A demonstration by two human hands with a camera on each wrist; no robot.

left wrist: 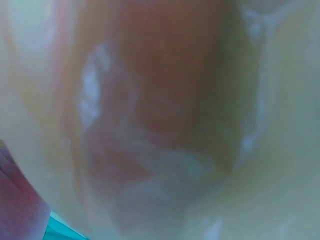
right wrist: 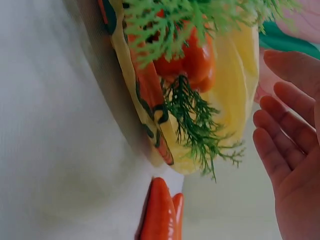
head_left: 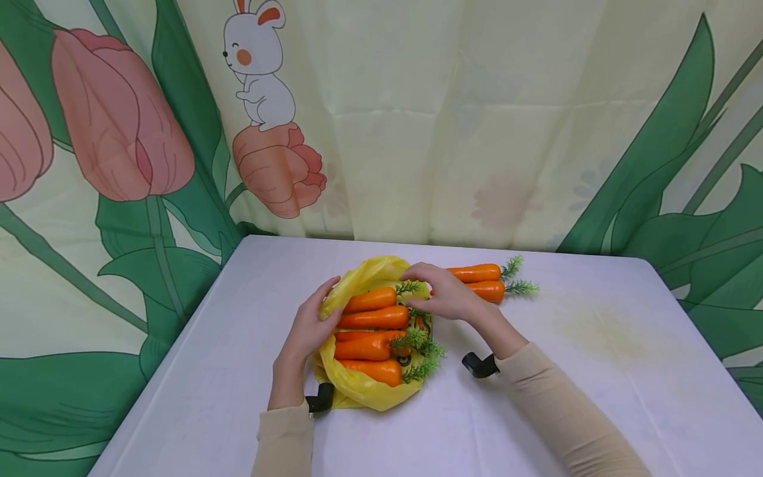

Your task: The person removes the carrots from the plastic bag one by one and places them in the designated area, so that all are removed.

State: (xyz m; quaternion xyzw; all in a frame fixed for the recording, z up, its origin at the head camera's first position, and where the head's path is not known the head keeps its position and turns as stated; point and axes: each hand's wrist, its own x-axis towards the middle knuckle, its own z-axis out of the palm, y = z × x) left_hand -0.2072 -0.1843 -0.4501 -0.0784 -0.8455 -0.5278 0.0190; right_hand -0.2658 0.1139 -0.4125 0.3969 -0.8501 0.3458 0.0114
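Observation:
A yellow plastic bag (head_left: 375,396) lies on its side on the table, its mouth turned to the right. Several orange carrots (head_left: 375,318) fill it, their green leafy tops (right wrist: 190,120) pointing out of the opening. At the bag's left side my left hand (head_left: 306,331) grips the plastic, thumb over the edge and fingers along the outside. The bag fills the left wrist view, blurred. My right hand (head_left: 447,295) is by the upper right rim, holding nothing; the right wrist view shows its fingers slightly bent beside the plastic.
Two more carrots (head_left: 477,272) lie on the table behind my right hand, leaves to the right. A white cloth (head_left: 566,397) covers the table. Behind it hangs a curtain (head_left: 417,132) printed with tulips and a rabbit. Small black cameras (head_left: 479,366) sit at both wrists.

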